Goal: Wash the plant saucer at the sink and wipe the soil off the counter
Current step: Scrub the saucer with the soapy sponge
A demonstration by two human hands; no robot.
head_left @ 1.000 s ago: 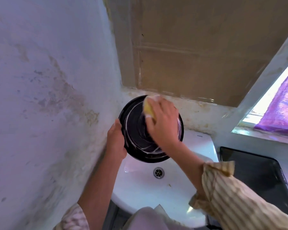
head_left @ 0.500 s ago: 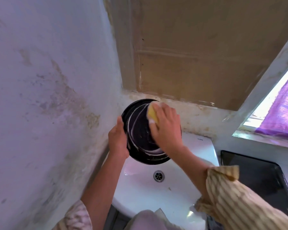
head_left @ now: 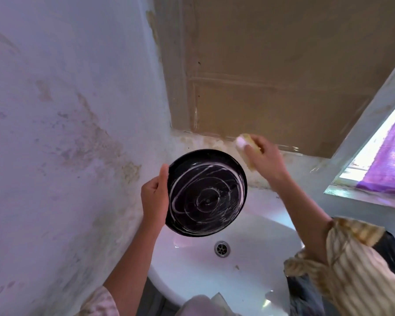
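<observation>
Head view, saucer: black plant saucer (head_left: 206,193) held tilted over the white sink (head_left: 249,281), soapy face toward the camera, white suds in rings across it
Head view, left grip: left hand (head_left: 154,199) curled round the saucer's left rim, thumb on the front edge, fingers hidden behind
Head view, right grip: right hand (head_left: 266,159) closed round a yellow sponge (head_left: 249,147), foam at its tip, lifted clear of the saucer
Head view, key relation: saucer down and to the left of the sponge, near but apart; right hand the free one to return or reach for water; no tap in view
Head view, drain: drain (head_left: 222,248) just below the saucer's lower rim
Head view, judgement: soaping looks about done, rinse likely next; counter wipe not yet done
</observation>
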